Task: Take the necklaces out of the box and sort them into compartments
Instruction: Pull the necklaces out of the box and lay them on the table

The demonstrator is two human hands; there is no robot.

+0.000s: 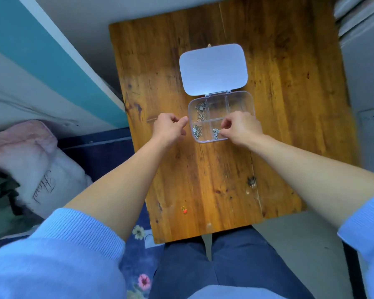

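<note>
A clear plastic compartment box (240,98) lies open on the wooden table (214,180), its white lid (213,69) flipped back. A silver necklace (200,111) lies in the rear left compartment, and another (197,131) in the front left one. A third necklace (215,132) is in the front middle compartment, and my right hand (242,128) pinches it at the box's front right. My left hand (171,127) hovers just left of the box with fingers curled and thumb and forefinger pinched; whether it holds anything I cannot tell.
A small red and gold trinket (184,209) lies near the table's front edge. A dark knot or small object (251,181) sits at the front right. A pink pillow (37,167) and bedding lie left of the table. A wall outlet (369,117) is at the right.
</note>
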